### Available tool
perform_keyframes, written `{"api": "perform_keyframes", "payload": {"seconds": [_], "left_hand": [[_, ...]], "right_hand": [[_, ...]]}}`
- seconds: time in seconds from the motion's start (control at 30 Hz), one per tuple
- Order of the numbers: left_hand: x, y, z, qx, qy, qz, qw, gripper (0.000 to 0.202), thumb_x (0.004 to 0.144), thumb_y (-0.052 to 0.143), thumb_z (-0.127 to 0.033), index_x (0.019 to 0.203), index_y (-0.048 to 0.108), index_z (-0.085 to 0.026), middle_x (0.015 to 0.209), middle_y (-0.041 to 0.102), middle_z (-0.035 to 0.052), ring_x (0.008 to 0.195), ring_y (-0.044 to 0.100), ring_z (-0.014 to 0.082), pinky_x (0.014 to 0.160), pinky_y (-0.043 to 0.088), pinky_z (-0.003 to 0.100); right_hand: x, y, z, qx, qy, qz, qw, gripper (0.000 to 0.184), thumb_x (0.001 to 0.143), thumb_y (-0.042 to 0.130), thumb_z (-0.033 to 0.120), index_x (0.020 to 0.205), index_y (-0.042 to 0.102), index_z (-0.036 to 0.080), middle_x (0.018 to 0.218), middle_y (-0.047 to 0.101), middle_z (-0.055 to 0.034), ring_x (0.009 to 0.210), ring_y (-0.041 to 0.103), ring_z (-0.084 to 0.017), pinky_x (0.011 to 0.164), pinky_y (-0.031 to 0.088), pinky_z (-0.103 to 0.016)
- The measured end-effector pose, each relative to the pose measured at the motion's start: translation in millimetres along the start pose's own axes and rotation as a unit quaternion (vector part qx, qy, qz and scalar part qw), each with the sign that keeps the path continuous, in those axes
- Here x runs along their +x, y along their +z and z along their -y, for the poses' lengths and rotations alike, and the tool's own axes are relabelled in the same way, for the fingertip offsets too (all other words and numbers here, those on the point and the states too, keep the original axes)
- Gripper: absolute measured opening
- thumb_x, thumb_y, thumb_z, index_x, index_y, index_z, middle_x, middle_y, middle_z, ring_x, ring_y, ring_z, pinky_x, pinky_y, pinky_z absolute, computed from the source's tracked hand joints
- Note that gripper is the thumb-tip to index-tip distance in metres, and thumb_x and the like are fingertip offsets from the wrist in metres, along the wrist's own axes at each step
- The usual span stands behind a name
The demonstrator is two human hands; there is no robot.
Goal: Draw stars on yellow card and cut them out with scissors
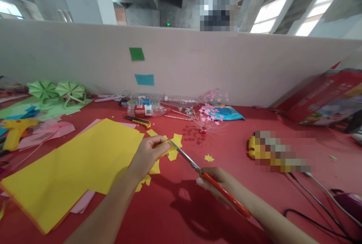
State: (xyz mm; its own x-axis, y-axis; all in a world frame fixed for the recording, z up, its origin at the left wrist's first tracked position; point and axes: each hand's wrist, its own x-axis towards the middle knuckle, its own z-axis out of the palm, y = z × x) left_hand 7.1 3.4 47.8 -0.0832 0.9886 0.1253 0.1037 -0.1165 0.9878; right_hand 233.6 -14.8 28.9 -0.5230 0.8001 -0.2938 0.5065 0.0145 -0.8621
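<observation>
My left hand [147, 153] pinches a small piece of yellow paper [165, 147] above the red table. My right hand [219, 187] grips red-handled scissors [209, 180], whose blades reach up and left into that piece. Yellow offcuts [154, 168] lie under and beside my left hand, and a small yellow cut star [209, 158] rests on the table to the right of the blades. A big stack of yellow sheets [73, 168] lies to the left of my left forearm.
A plastic bottle [148, 110], a yellow utility knife [138, 121] and a pink star decoration [207, 114] sit near the white partition. Green paper fans [56, 91] and a yellow glue gun [14, 131] lie far left. A red box [325, 97] and black cables [316, 206] occupy the right.
</observation>
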Motion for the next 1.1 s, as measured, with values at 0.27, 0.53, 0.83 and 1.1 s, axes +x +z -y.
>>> {"api": "perform_keyframes", "payload": {"seconds": [0.27,0.53,0.83,1.1], "left_hand": [[2.0,-1.7,5.5,-0.02,-0.023,0.051,0.998,0.017,0.071,0.062,-0.033,0.063,0.063,-0.018,0.057,0.051,-0.003,0.051,0.044,0.0103,0.05,0.034,0.023],[-8.2,11.0,4.0,-0.062,-0.014,0.039,0.997,0.027,0.073,0.06,-0.034,0.056,0.046,-0.018,0.057,0.036,-0.0048,0.054,0.035,0.0096,0.051,0.028,0.023],[-9.7,14.3,10.5,-0.045,0.011,0.038,0.998,0.032,0.077,0.056,-0.033,0.056,0.036,-0.019,0.058,0.026,-0.0056,0.056,0.028,0.0096,0.054,0.026,0.024],[-9.1,12.1,10.6,-0.065,0.004,0.04,0.997,0.03,0.075,0.057,-0.032,0.056,0.038,-0.019,0.057,0.029,-0.0056,0.055,0.03,0.0094,0.053,0.027,0.024]], "right_hand": [[0.4,2.2,-2.6,0.008,0.004,-0.015,1.0,0.048,0.078,0.059,0.06,0.064,0.037,0.02,0.044,0.034,0.0097,0.037,0.032,-0.004,0.039,0.022,-0.019],[-4.8,8.9,-1.3,0.064,0.012,0.008,0.998,0.054,0.076,0.049,0.073,0.067,0.04,0.02,0.041,0.033,0.0108,0.034,0.03,-0.004,0.037,0.024,-0.018],[-7.1,18.6,8.7,0.104,0.028,0.006,0.994,0.058,0.071,0.046,0.078,0.066,0.041,0.021,0.036,0.031,0.0116,0.03,0.03,-0.005,0.036,0.022,-0.02],[-6.5,15.8,4.5,0.064,0.016,0.001,0.998,0.06,0.071,0.045,0.079,0.066,0.041,0.02,0.037,0.036,0.0097,0.032,0.031,-0.005,0.037,0.024,-0.019]]}}
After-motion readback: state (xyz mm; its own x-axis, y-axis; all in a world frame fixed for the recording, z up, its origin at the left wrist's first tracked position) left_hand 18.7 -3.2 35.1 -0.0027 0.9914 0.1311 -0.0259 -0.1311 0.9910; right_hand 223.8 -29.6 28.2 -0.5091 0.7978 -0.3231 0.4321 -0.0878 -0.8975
